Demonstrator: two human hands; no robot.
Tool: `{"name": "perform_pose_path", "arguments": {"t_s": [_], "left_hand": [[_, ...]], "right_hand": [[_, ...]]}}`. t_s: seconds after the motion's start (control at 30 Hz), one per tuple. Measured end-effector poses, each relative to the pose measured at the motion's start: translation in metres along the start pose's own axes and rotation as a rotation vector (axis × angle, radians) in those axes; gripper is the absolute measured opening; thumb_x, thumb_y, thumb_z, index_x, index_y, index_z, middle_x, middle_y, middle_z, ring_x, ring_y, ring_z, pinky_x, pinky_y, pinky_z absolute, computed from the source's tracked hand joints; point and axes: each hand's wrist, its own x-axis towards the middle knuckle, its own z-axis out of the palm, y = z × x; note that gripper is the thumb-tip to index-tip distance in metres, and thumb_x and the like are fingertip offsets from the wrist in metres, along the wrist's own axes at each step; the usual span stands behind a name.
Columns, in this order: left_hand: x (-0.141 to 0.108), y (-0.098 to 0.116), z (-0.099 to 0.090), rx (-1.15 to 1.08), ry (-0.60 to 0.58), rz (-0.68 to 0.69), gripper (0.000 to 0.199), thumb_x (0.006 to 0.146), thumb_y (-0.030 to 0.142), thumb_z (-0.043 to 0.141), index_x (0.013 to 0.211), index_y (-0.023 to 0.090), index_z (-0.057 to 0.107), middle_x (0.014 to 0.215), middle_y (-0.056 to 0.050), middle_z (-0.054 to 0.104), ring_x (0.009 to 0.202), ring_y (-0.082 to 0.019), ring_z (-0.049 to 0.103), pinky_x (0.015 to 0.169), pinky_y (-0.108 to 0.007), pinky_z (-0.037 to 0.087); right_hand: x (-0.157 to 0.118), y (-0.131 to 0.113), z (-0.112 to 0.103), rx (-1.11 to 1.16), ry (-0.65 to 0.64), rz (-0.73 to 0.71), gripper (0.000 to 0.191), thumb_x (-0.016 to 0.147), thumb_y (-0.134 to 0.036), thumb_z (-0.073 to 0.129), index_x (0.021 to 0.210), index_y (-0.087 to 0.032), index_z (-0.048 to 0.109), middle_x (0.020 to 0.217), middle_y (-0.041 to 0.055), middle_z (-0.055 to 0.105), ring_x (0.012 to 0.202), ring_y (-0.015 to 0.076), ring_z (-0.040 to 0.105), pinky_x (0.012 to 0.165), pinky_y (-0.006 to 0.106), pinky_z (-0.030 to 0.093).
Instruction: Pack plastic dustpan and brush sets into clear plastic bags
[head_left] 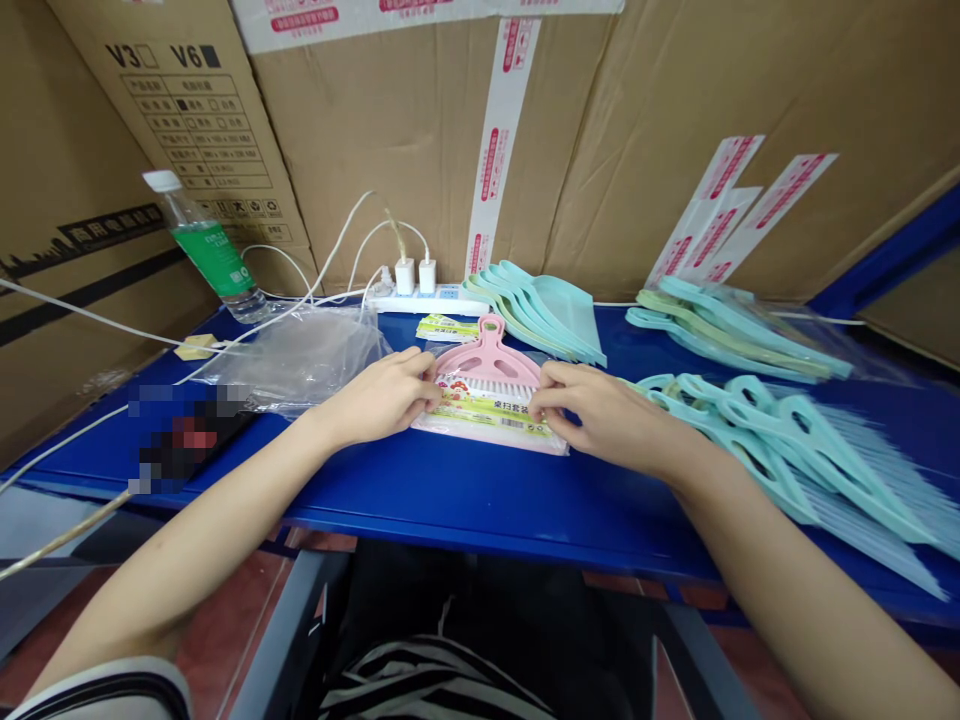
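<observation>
My left hand (386, 398) and my right hand (592, 405) pinch opposite sides of a clear plastic bag (487, 425). Inside it lies a pink plastic hand brush (487, 360) with white bristles and a printed yellow-green label. The bag rests flat on the blue table (420, 490). Nearest my right hand lies a heap of mint-green brushes (780, 460) with pale bristles. Beyond the pink brush stands a stack of mint-green dustpans (540, 315). A flat, empty-looking clear bag (292, 360) lies near my left hand.
A white power strip (427, 302) with chargers and cables lies at the back. A water bottle (202, 245) stands at the left. Bagged mint-green brushes (735, 335) lie back right. A pixelated object (187, 435) sits at left. Cardboard boxes (405, 130) form the back wall.
</observation>
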Motion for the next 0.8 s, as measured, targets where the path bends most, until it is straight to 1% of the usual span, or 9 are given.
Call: {"name": "perform_pose_path", "arguments": {"t_s": [0.1,0.23,0.4,0.5,0.57,0.63,0.73,0.8], "left_hand": [[-0.0001,-0.0015,0.0001,-0.014,0.0,-0.001,0.031,0.087,0.01,0.042,0.074,0.018,0.068,0.087,-0.006,0.059,0.08,-0.018,0.051,0.075,-0.034,0.047],[-0.0002,-0.001,-0.0002,-0.003,-0.006,-0.016,0.031,0.085,0.01,0.041,0.076,0.018,0.069,0.087,-0.006,0.059,0.081,-0.019,0.051,0.078,-0.035,0.048],[-0.0002,0.0024,0.0003,0.029,-0.021,-0.025,0.025,0.086,0.018,0.045,0.076,0.016,0.067,0.089,-0.008,0.059,0.082,-0.019,0.053,0.08,-0.037,0.049],[-0.0004,0.002,0.0004,0.006,-0.032,-0.012,0.023,0.088,0.023,0.048,0.075,0.015,0.066,0.09,-0.008,0.059,0.082,-0.019,0.053,0.079,-0.036,0.048],[-0.001,0.0009,0.0002,-0.033,-0.032,-0.002,0.022,0.09,0.023,0.048,0.081,0.015,0.067,0.092,-0.008,0.059,0.084,-0.019,0.053,0.079,-0.035,0.048],[-0.0016,-0.0001,0.0,-0.072,-0.027,0.009,0.023,0.091,0.022,0.048,0.095,0.016,0.07,0.095,-0.007,0.059,0.086,-0.019,0.053,0.081,-0.034,0.047],[-0.0017,-0.0004,0.0001,-0.087,-0.031,0.044,0.03,0.091,0.02,0.048,0.112,0.02,0.069,0.096,-0.007,0.059,0.088,-0.019,0.052,0.082,-0.034,0.046],[-0.0013,-0.0005,0.0002,-0.067,-0.037,0.06,0.031,0.092,0.02,0.047,0.114,0.021,0.069,0.096,-0.008,0.059,0.088,-0.02,0.052,0.082,-0.035,0.046]], "right_hand": [[-0.0009,0.0006,-0.0017,-0.014,-0.02,0.018,0.03,0.083,-0.009,0.042,0.065,-0.02,0.063,0.075,0.0044,0.056,0.068,0.016,0.053,0.064,0.029,0.039],[-0.0021,0.0005,-0.0029,-0.001,-0.032,0.051,0.029,0.081,-0.009,0.042,0.061,-0.02,0.059,0.073,0.0036,0.054,0.066,0.0149,0.052,0.061,0.028,0.039],[-0.002,-0.0002,-0.003,-0.018,-0.038,0.087,0.029,0.081,-0.009,0.041,0.058,-0.021,0.053,0.072,0.0024,0.051,0.063,0.0138,0.05,0.058,0.026,0.037],[-0.0018,-0.0014,-0.0041,0.004,-0.053,0.091,0.029,0.085,-0.011,0.04,0.06,-0.02,0.054,0.074,0.0025,0.052,0.063,0.0137,0.051,0.058,0.027,0.038],[-0.0021,-0.0022,-0.0043,0.045,-0.048,0.082,0.029,0.086,-0.012,0.039,0.065,-0.02,0.057,0.076,0.0027,0.053,0.064,0.0139,0.053,0.059,0.027,0.039],[-0.0028,-0.0022,-0.0036,0.073,-0.026,0.071,0.029,0.086,-0.012,0.039,0.07,-0.021,0.062,0.078,0.003,0.054,0.066,0.0141,0.054,0.058,0.026,0.039],[-0.0035,-0.0006,-0.0017,0.073,0.002,0.064,0.03,0.084,-0.01,0.04,0.081,-0.021,0.068,0.081,0.0037,0.056,0.068,0.0147,0.056,0.058,0.026,0.04],[-0.0036,0.0008,-0.001,0.06,0.008,0.061,0.032,0.082,-0.008,0.04,0.082,-0.021,0.069,0.081,0.0038,0.057,0.07,0.0149,0.057,0.06,0.026,0.04]]}}
